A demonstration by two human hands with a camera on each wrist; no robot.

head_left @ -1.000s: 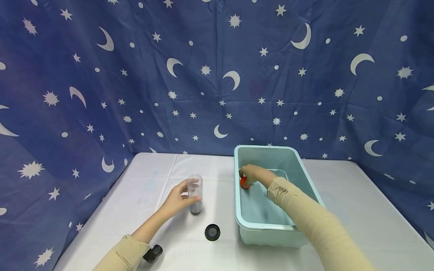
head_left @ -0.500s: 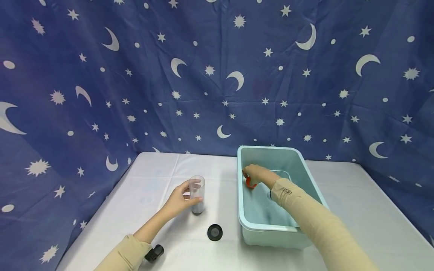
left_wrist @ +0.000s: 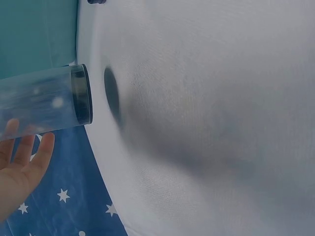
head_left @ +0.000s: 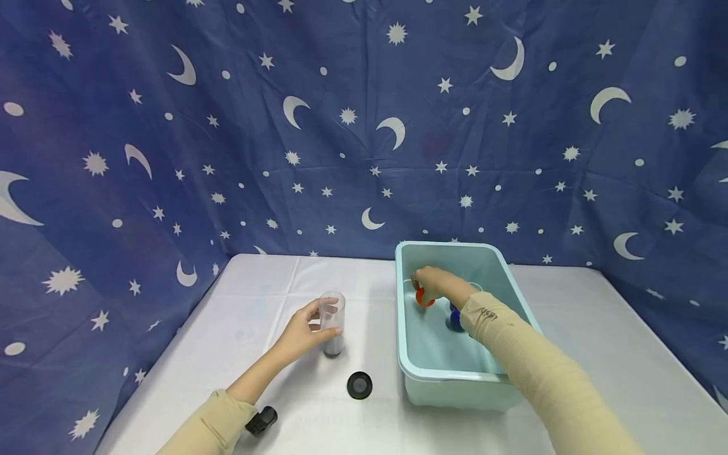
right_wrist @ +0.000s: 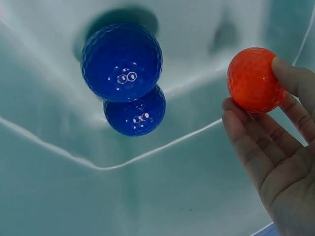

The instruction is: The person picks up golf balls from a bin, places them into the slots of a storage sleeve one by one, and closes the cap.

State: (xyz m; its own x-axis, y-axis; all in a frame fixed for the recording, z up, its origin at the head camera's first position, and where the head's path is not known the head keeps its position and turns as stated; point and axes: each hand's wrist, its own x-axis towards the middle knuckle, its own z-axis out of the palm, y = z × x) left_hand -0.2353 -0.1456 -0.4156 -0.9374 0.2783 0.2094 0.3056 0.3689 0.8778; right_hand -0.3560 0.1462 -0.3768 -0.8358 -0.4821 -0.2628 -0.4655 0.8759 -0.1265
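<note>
My left hand (head_left: 304,332) grips a clear plastic cylinder (head_left: 333,322) around its side, fingers behind and thumb in front. The cylinder stands upright with a dark base (left_wrist: 81,94), and in the left wrist view a shadow lies apart from that base. Inside the pale green bin (head_left: 401,341), my right hand (head_left: 440,284) pinches an orange golf ball (right_wrist: 256,80) between thumb and fingertips. Two blue golf balls (right_wrist: 122,62) lie close together in the bin, one overlapping the other in the right wrist view; the right sleeve partly covers them in the head view.
A round black lid (head_left: 359,385) lies flat on the white table (head_left: 318,430), between the cylinder and the bin. A small black device (head_left: 261,421) sits by the left cuff. Behind the table hangs a blue curtain (head_left: 318,208) with moons and stars.
My right hand has moved slightly right and toward the back inside the bin with the orange golf ball. Blue golf balls have come into view beside the sleeve. The left hand keeps its hold.
</note>
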